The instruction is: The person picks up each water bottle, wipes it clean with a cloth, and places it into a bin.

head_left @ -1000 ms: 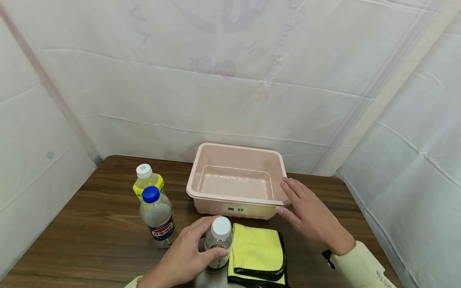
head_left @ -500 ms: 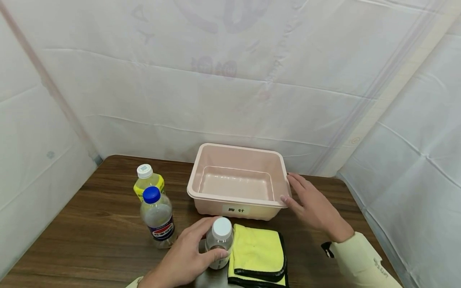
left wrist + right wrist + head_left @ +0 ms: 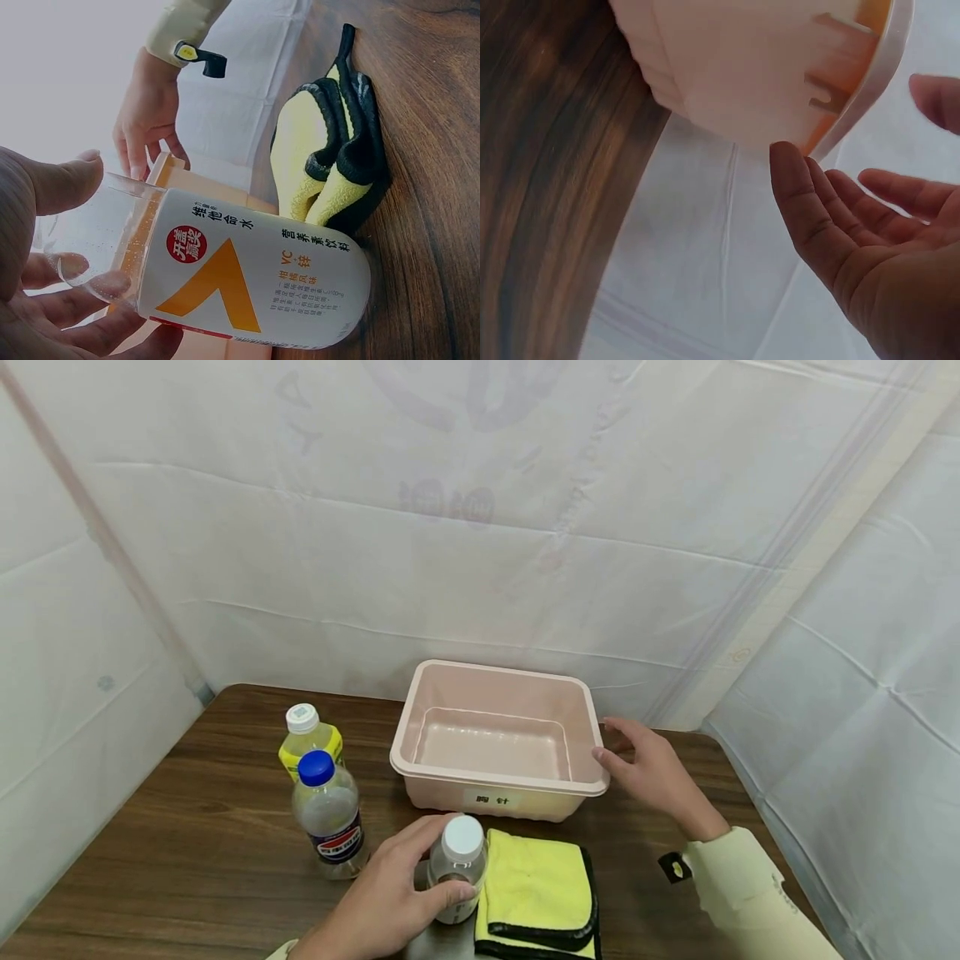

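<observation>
My left hand (image 3: 393, 885) grips a clear drink bottle (image 3: 455, 860) around its upper part; its thumb lies across the front. The bottle has a white cap and stands upright on the table. In the left wrist view its white label (image 3: 247, 277) carries an orange arrow mark. A pink plastic basin (image 3: 495, 781), bare inside and labelled on its front, sits behind the bottle. At the basin's right rim is my right hand (image 3: 652, 768), with fingers loosely bent. The right wrist view has these fingers (image 3: 802, 202) right beside the rim and the thumb apart from it.
A folded yellow cloth (image 3: 540, 885) with black edging lies just right of the bottle. To the left stand a blue-capped bottle (image 3: 327, 814) and, behind it, a white-capped bottle with a yellow label (image 3: 309, 739). White sheeting (image 3: 480, 568) rises behind the brown wooden table (image 3: 187, 843).
My right hand has drawn from over the basin's front right corner back along the right rim, its fingers more bent now. The left hand and its bottle have stayed in place.
</observation>
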### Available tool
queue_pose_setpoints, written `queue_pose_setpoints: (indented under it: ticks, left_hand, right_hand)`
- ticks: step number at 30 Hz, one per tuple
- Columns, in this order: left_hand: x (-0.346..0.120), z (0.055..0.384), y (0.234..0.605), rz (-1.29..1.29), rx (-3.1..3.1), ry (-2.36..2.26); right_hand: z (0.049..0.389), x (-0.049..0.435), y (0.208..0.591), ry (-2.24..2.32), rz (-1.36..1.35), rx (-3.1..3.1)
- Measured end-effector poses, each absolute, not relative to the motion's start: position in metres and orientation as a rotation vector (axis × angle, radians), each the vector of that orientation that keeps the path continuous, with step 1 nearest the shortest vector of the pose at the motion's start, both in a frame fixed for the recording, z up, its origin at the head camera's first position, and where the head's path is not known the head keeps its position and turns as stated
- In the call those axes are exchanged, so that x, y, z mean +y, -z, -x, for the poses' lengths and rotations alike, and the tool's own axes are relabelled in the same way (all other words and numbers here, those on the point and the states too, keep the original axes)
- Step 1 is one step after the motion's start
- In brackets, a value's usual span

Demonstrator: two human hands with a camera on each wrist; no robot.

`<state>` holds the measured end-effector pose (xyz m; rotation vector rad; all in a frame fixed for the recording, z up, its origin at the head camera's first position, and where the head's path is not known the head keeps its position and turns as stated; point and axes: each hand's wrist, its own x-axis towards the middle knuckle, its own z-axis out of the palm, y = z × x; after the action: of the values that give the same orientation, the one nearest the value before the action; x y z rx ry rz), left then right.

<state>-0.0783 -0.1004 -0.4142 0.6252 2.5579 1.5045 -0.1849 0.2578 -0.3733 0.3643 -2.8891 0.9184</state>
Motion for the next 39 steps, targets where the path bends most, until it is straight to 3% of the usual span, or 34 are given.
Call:
queue_pose_setpoints:
  ticks: [16,39]
  left_hand:
    - [-0.1,0.078,0.414,-0.658,2.543,-1.512]
    - [-0.099,0.08,0.411,-0.599,2.543,-1.484]
  right_hand:
    - [0.207,0.254,0.367,-1.683,0.122,-2.87]
    - [0.227,0.255,0.374,-1.734,0.278,-2.907]
